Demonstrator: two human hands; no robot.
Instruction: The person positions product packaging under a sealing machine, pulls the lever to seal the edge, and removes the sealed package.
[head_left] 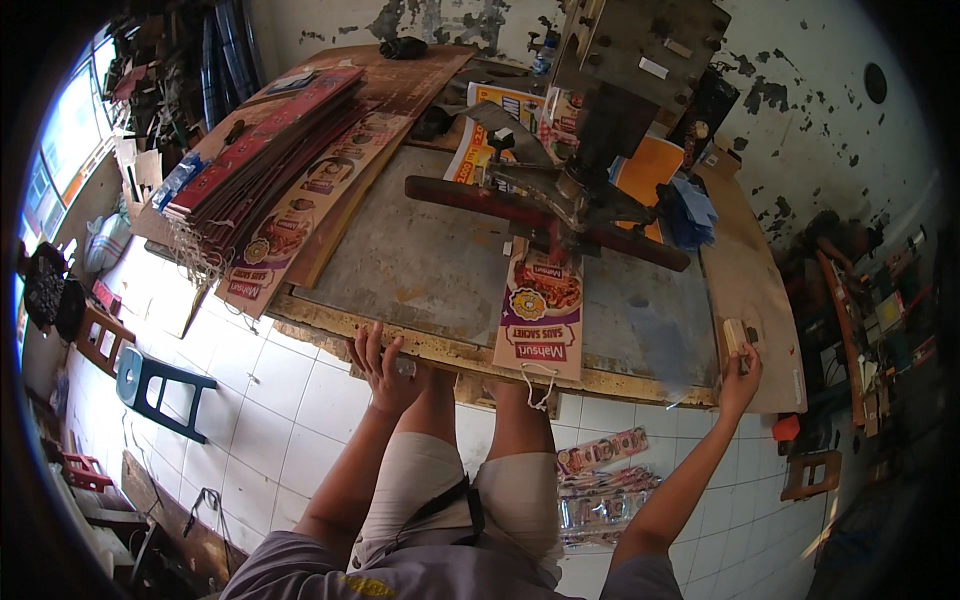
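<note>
My left hand (382,375) is at the front edge of the worktable, its fingers stretched and apart. A small clear thing (405,367) shows beside its palm; I cannot tell whether it is held. At the table's right front, my right hand (740,378) has its fingers closed on a small wooden block (735,338) with a dark piece beside it. Between the hands lies a long printed cardboard strip (540,310) with a white string loop (540,388) hanging over the edge. Its far end reaches under the dark red bar (470,203) of a press (600,110).
A stack of red printed strips (270,150) with strings and a printed board (320,190) lie on the left. Blue scraps (690,210) lie behind the bar. A blue-green stool (165,390) stands on the tiled floor; bundled strips (605,500) lie beside my legs.
</note>
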